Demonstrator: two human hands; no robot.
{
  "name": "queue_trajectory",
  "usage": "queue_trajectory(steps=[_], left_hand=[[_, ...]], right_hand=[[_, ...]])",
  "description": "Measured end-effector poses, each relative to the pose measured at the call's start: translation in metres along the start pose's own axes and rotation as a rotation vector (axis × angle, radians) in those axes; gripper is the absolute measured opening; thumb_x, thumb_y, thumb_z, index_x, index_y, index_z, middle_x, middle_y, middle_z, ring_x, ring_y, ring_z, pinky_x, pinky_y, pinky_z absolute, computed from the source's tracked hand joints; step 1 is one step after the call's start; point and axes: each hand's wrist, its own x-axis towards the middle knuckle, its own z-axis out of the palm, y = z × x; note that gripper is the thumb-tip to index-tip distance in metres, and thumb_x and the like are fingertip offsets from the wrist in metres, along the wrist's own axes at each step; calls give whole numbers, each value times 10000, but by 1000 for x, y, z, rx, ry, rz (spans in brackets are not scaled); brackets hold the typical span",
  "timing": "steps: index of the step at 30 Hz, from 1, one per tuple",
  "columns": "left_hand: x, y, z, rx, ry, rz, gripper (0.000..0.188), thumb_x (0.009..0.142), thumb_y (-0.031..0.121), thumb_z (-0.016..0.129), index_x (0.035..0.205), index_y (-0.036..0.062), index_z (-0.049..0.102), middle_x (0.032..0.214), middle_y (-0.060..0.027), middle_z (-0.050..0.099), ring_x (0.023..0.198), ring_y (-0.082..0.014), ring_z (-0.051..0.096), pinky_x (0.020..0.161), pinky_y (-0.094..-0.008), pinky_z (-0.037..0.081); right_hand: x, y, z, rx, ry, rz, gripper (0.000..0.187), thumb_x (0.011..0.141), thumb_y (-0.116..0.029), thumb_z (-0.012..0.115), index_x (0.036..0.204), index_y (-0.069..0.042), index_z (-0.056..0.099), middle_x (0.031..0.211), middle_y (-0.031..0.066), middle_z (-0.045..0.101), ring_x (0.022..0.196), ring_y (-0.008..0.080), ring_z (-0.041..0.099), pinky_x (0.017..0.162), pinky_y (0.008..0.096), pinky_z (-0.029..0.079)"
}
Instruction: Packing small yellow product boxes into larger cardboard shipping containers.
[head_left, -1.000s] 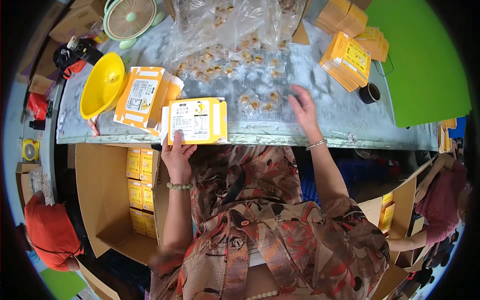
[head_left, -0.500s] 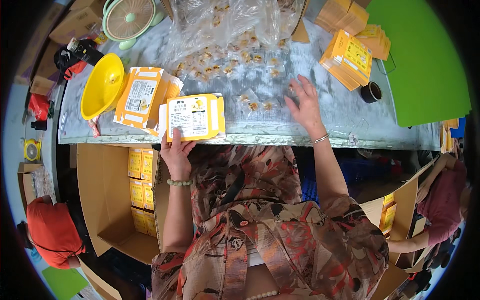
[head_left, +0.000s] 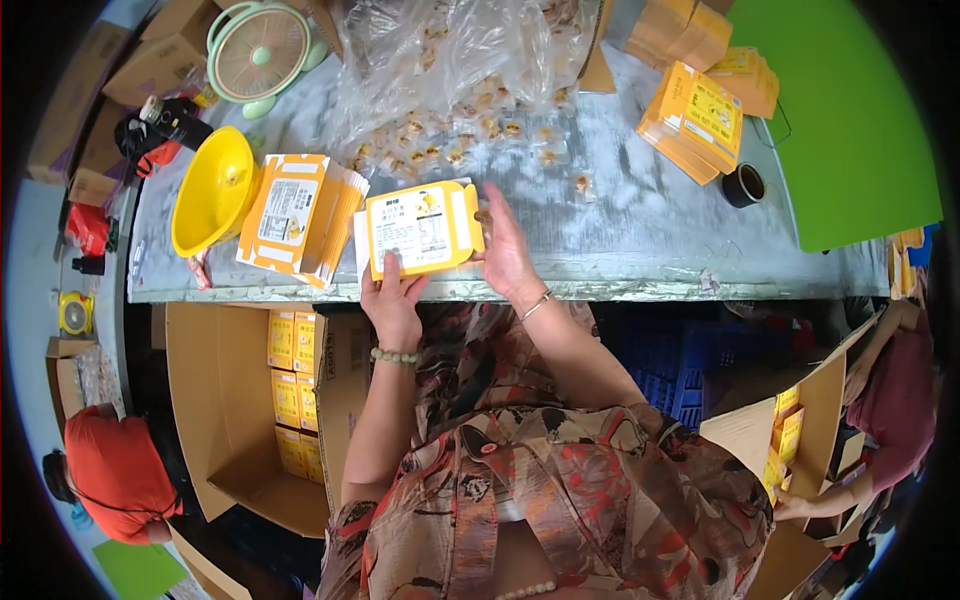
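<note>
My left hand grips a yellow-and-white carton from its near edge, thumb on the printed face, just above the table's front edge. At the carton's right end is my right hand, its fingers drawn together and partly hidden at the end flap. A small brownish bit shows by its fingertips, too small to name. One little clear packet with a brown piece inside lies alone to the right. Farther back, several such packets are spread below a large clear plastic bag.
Left of the carton stand a stack of flat cartons, a yellow bowl and a green fan. More flat cartons and a dark cup are at right. Below the table, a cardboard box holds yellow cartons. Co-workers sit either side.
My right hand has come left from the open table to the carton's end. The few packets near the middle are no longer seen there. The carton has shifted slightly right with my left hand.
</note>
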Motion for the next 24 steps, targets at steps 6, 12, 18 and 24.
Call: queue_trajectory(steps=[6, 12, 18, 24], left_hand=[[-10, -3, -4, -186, -86, -80, 287, 817, 230, 477, 1025, 36, 440, 920, -87, 540, 757, -165, 555, 653, -287, 484], [-14, 12, -12, -347, -76, -108, 271, 819, 214, 471, 1024, 42, 426, 884, -91, 559, 726, -161, 573, 590, -269, 510], [-13, 10, -17, -145, -95, -36, 267, 821, 202, 466, 1018, 24, 436, 888, -109, 557, 736, -172, 576, 608, -286, 509], [-4, 7, -18, -22, -31, 19, 256, 806, 155, 494, 1012, 12, 444, 872, -97, 549, 707, -182, 581, 572, -276, 516]], right_hand=[[5, -8, 8, -591, -91, -301, 531, 829, -260, 421, 1246, -14, 204, 1179, 141, 394, 1043, 201, 435, 856, 282, 351], [6, -71, 9, -1354, -201, -728, 290, 788, -230, 483, 1011, -49, 523, 1150, 147, 425, 1022, 272, 445, 832, 320, 362], [66, -117, -67, -2170, 55, -678, 387, 713, -291, 548, 1050, -107, 497, 1169, 102, 399, 1109, 276, 324, 899, 386, 257], [18, -91, -72, -1968, -407, -790, 425, 736, -305, 534, 1102, -102, 459, 1172, 104, 385, 1119, 261, 315, 920, 384, 238]])
